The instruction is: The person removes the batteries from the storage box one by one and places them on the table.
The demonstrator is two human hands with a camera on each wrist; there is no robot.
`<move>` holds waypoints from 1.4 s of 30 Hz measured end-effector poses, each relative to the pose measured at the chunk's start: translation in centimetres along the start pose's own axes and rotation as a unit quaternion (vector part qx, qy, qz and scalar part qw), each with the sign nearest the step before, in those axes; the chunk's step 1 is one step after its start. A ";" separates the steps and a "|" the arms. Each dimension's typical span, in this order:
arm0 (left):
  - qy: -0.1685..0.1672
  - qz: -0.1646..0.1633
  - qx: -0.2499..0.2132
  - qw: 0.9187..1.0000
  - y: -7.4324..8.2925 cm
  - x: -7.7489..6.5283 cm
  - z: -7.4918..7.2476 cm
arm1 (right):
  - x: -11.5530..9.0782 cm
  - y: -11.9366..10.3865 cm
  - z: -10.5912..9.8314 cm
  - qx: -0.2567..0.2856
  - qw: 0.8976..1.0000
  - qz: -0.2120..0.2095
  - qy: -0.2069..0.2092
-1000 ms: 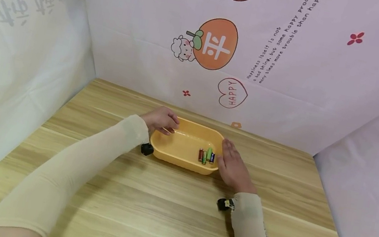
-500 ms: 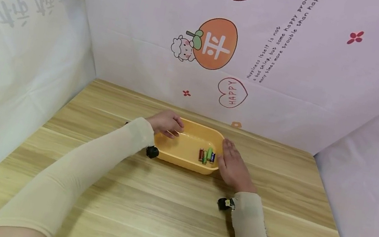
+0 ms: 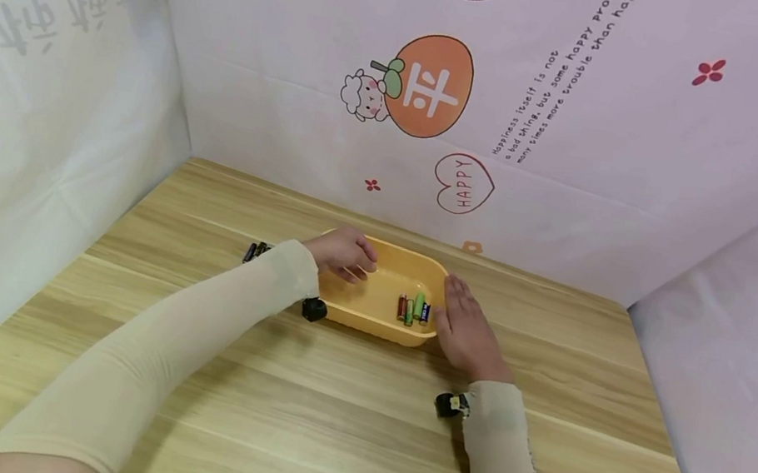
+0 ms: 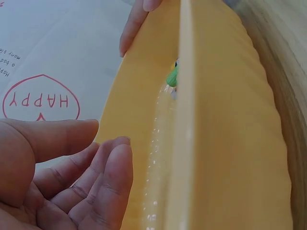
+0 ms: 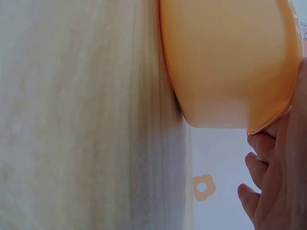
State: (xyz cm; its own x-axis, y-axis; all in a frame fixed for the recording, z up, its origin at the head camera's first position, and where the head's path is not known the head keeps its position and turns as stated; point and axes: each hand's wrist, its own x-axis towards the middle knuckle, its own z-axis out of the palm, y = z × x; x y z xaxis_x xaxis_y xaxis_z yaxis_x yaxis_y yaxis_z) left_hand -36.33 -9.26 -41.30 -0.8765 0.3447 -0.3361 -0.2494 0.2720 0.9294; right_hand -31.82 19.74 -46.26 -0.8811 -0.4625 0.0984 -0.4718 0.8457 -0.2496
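Note:
A yellow plastic tray (image 3: 371,325) sits near the back of the table. Several small batteries (image 3: 410,311), red, green and dark blue, lie in its right end. My left hand (image 3: 346,253) is over the tray's left end, palm inward, fingers loosely bent. The left wrist view shows nothing between the thumb and fingers of that hand (image 4: 72,177). My right hand (image 3: 471,337) holds the tray's right end, thumb at the inner side of the rim and fingers along the outside. Its fingertips (image 5: 256,167) reach past the tray's corner in the right wrist view.
More dark batteries (image 3: 254,251) lie on the table left of the tray, partly hidden behind my left sleeve (image 3: 177,345). A printed cloth wall (image 3: 562,235) stands just behind the tray. The wood table (image 3: 329,431) stretches out in front.
My left hand has moved right, further over the inside of the tray, and its sleeve now uncovers dark batteries on the table. The right hand and the tray have stayed in place.

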 end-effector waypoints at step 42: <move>0.014 0.007 0.052 0.999 -0.7 2.8 5.6 | 0.0 -0.1 0.1 -0.008 1.000 0.000 0.010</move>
State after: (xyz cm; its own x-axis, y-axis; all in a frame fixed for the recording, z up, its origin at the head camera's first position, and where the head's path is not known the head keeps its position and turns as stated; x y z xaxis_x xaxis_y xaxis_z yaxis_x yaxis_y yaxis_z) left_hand -36.29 -3.47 -43.73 -0.8907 0.3247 -0.3181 -0.1948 0.3597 0.9125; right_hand -31.78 19.65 -46.32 -0.8816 -0.4571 0.1175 -0.4719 0.8499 -0.2346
